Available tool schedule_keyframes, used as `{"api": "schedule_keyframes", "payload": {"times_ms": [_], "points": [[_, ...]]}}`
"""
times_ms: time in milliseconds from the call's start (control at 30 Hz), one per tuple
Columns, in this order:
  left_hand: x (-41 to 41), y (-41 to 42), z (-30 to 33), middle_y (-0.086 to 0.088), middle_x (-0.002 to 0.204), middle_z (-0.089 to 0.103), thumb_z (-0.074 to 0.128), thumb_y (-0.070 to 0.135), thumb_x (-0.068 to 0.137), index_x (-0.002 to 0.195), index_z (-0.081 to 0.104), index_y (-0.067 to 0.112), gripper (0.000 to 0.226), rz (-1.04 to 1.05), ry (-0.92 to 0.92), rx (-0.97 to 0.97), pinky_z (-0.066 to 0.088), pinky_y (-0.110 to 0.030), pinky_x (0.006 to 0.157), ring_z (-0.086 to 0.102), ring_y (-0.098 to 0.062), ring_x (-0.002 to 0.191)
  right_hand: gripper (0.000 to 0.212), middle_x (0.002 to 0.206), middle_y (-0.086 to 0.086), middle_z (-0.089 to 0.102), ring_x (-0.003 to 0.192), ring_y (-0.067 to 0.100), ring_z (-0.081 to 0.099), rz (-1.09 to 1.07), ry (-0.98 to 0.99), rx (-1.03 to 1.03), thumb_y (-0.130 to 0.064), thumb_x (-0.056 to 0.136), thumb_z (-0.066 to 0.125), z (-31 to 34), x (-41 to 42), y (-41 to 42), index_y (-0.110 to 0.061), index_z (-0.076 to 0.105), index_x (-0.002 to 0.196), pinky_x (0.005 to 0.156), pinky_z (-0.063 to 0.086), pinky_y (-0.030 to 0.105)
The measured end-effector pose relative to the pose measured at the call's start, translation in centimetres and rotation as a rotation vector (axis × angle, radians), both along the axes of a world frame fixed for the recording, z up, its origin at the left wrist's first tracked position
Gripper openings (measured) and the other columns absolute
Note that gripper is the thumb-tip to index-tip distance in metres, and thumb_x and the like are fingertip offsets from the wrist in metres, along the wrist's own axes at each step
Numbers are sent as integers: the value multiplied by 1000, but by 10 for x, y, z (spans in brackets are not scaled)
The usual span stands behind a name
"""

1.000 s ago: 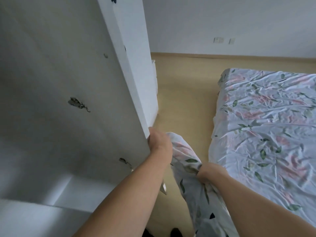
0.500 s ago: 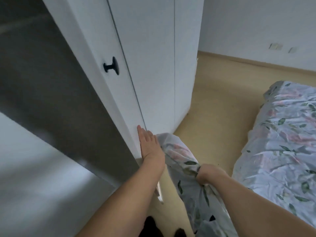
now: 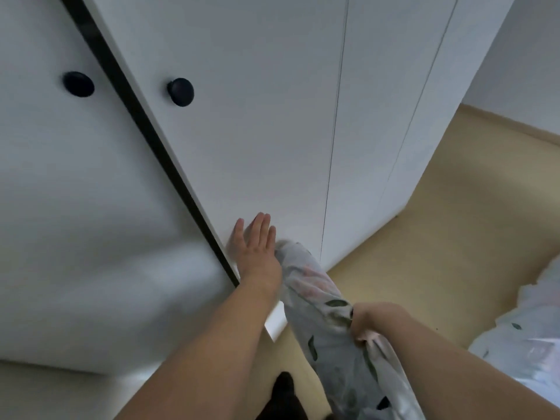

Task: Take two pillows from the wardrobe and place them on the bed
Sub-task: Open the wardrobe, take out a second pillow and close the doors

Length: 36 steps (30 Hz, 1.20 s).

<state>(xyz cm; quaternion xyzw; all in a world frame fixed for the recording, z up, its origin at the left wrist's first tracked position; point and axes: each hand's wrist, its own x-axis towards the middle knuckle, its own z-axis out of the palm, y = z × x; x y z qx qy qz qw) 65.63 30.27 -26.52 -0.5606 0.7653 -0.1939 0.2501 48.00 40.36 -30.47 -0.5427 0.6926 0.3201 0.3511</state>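
My left hand (image 3: 257, 250) lies flat with straight fingers against the white wardrobe door (image 3: 257, 122), near its lower edge. Only a thin dark gap separates this door from the neighbouring one. My right hand (image 3: 374, 321) grips a floral-patterned pillow (image 3: 321, 298), which hangs down between my arms, with its top corner close to the left hand. A corner of the bed (image 3: 521, 338), covered in the same floral sheet, shows at the right edge.
Two black round knobs (image 3: 181, 91) sit on the wardrobe doors, the other knob (image 3: 78, 84) on the left door. Beige floor (image 3: 439, 237) runs between wardrobe and bed. A dark foot (image 3: 283, 389) shows below.
The wardrobe door has swung from wide open to almost closed under my left hand, which went from gripping its edge to pressing flat. The view has turned left, away from the bed.
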Motion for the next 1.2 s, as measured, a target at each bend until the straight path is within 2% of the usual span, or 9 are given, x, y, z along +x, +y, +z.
{"api": "schedule_keyframes", "payload": {"times_ms": [100, 233, 367, 500, 700, 833, 933, 1100, 1200], "points": [[13, -10, -2, -11, 153, -36, 17, 21, 94, 149, -21, 11, 67, -43, -4, 6, -38, -68, 84, -35, -29, 140, 49, 130, 13, 58, 109, 26, 59, 74, -30, 25, -24, 89, 61, 0, 15, -15, -5, 50, 132, 94, 46, 33], [25, -26, -5, -10, 153, -36, 16, 26, 97, 150, -20, 11, 65, -68, -11, 4, -34, -69, 89, -35, -29, 140, 46, 127, 14, 60, 106, 27, 61, 126, -36, 53, -21, 88, 62, -2, 28, -33, -4, 52, 130, 90, 47, 33], [40, -46, -4, -8, 154, -36, 18, 35, 99, 149, -20, 13, 66, -92, 28, 13, -35, -68, 88, -35, -26, 140, 50, 130, 13, 58, 115, 30, 58, 159, -27, 49, -19, 86, 66, -2, 38, -50, -5, 52, 132, 93, 46, 34], [51, -65, -7, -6, 153, -37, 18, 44, 98, 148, -22, 14, 71, -105, 61, 11, -34, -68, 90, -37, -24, 139, 50, 129, 12, 58, 115, 29, 58, 142, -27, 34, -15, 85, 66, -2, 44, -72, -6, 51, 133, 93, 46, 35], [65, -89, -19, -6, 145, -47, 17, 56, 96, 144, -30, 13, 80, -137, 130, 5, -33, -68, 93, -48, -25, 130, 47, 125, 13, 61, 113, 31, 59, 122, -44, 9, -9, 84, 64, -7, 46, -94, -7, 54, 130, 96, 48, 37], [68, -94, -31, -7, 138, -55, 17, 56, 97, 142, -32, 14, 79, -163, 191, -28, -34, -69, 92, -54, -27, 124, 44, 123, 13, 62, 111, 31, 59, 119, -54, -8, -7, 84, 62, -9, 43, -104, -7, 55, 128, 96, 49, 38], [67, -94, -36, -6, 144, -50, 19, 48, 97, 148, -24, 17, 74, -180, 260, -2, -34, -69, 93, -49, -26, 130, 44, 124, 11, 62, 112, 30, 59, 101, -74, -14, -6, 85, 60, -10, 41, -110, -9, 55, 129, 95, 48, 35], [47, -92, -36, -8, 160, -17, 17, 56, 93, 153, -11, 26, 72, -287, 554, 97, -28, -73, 94, -22, -28, 146, 41, 122, 10, 62, 109, 29, 59, 21, -86, -45, -4, 85, 55, -8, 30, -113, -12, 56, 126, 90, 48, 34], [28, -95, -43, -7, 160, -17, 12, 62, 94, 151, -18, 26, 74, -495, 616, 239, -12, -69, 109, -13, -26, 148, 40, 120, 9, 64, 108, 29, 60, -40, -93, -89, -5, 84, 52, -8, 9, -108, -14, 60, 122, 93, 50, 37]]}}
